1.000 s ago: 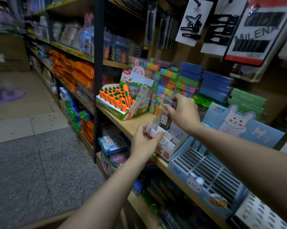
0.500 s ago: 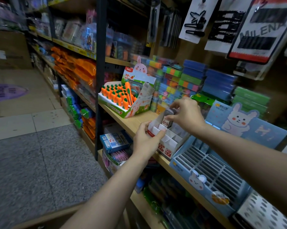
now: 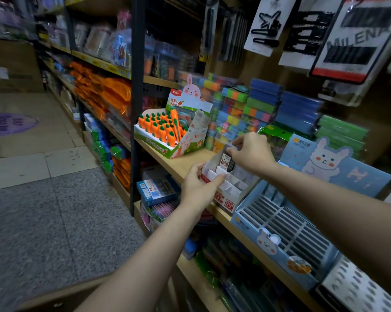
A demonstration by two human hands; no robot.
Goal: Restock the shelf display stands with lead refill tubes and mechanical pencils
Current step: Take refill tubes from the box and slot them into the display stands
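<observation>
A small white and red cardboard lead-refill stand (image 3: 231, 190) with empty compartments sits at the front of the wooden shelf (image 3: 181, 164). My left hand (image 3: 199, 188) grips its front left corner, thumb inside the rim. My right hand (image 3: 251, 152) pinches the top of a few dark lead refill tubes (image 3: 227, 162), which stand in a rear compartment of the stand. To the right lies a light blue bunny display stand (image 3: 277, 230) with empty slotted rows.
A carrot-pen display box (image 3: 167, 134) stands left of the refill stand. Stacks of coloured boxes (image 3: 264, 104) fill the back of the shelf. Hair-clip cards (image 3: 266, 25) hang above. A perforated white stand (image 3: 356, 289) sits far right. Lower shelves hold packaged goods; the aisle floor lies left.
My right hand has lowered the lead refill tubes into the stand's rear compartment. My left hand has kept its grip on the stand's corner.
</observation>
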